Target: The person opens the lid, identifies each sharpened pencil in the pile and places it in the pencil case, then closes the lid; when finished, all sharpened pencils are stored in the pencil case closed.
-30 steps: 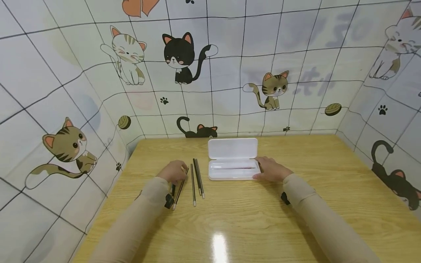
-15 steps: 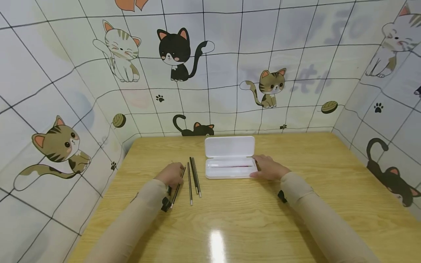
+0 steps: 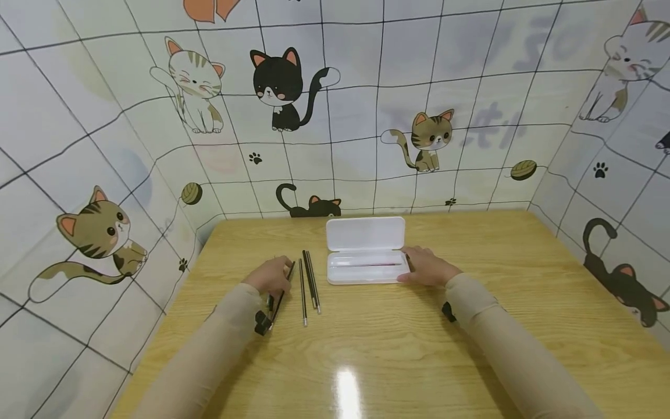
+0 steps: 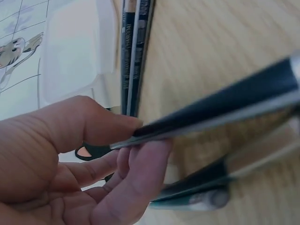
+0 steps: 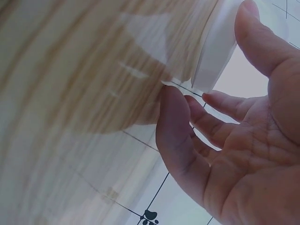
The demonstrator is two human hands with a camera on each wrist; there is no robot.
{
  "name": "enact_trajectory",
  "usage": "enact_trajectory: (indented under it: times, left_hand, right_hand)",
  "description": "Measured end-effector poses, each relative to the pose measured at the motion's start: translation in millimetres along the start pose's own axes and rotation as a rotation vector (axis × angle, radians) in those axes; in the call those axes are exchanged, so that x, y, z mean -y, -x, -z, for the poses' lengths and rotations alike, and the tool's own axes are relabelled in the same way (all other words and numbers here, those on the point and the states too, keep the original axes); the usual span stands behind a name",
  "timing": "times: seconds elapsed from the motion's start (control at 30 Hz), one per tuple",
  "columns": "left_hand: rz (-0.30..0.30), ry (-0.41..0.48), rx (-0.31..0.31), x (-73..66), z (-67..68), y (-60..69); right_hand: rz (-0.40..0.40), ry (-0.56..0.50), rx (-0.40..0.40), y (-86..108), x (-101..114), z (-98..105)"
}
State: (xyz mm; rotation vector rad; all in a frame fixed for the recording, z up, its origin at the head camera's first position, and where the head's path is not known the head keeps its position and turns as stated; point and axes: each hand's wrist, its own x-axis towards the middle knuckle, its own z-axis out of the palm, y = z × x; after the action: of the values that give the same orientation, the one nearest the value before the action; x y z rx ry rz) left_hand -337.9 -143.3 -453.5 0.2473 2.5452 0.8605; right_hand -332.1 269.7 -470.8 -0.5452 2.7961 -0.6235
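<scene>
1. One slim reddish stick (image 3: 371,265) lies lengthwise inside the tray of the flat white plastic case (image 3: 335,279); we can count nothing else in there.
2. That case sits on the glossy yellow wood-grain tabletop (image 3: 429,349), its lid raised at the back, so we judge the opening part done.
3. Our right hand (image 3: 428,267) is at the case's right end, its grip just wide enough to hold that end between thumb and fingers.
4. Our left hand (image 3: 269,276) has a narrow grip, thumb and fingertips pinching one thin black pencil with a silvery stripe (image 4: 225,104); this one slants, to the left of the case and apart from it.
5. Between that hand and the case we see a lone dark pencil (image 3: 303,294) and, nearer the case, a close-lying dark pair (image 3: 310,282), all outside the tray.
6. Beneath the pinched pencil, our left wrist view shows another dark shaft (image 4: 201,178) beside a green-and-white round-ended piece (image 4: 201,199); we cannot tell what the latter is.
7. With most pencils outside, we judge the work to be at an early stage.
</scene>
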Motion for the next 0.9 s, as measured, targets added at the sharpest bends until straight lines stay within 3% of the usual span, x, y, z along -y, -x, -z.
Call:
enact_trajectory:
  times: [0.33,0.6,0.9]
  left_hand:
    - [-0.035,0.091,-0.013,-12.4,12.8,1.9]
    - [-0.094,0.147,-0.024,-22.0,22.8,7.2]
    - [-0.18,0.199,0.009,-23.7,25.4,1.1]
  right_hand:
    - [-0.009,-0.015,0.005,-1.2,-6.2,-1.3]
    - [0.001,-0.023,-0.003,-1.0,-3.7,-0.5]
    - [-0.008,-0.036,0.006,0.7,0.1,0.1]
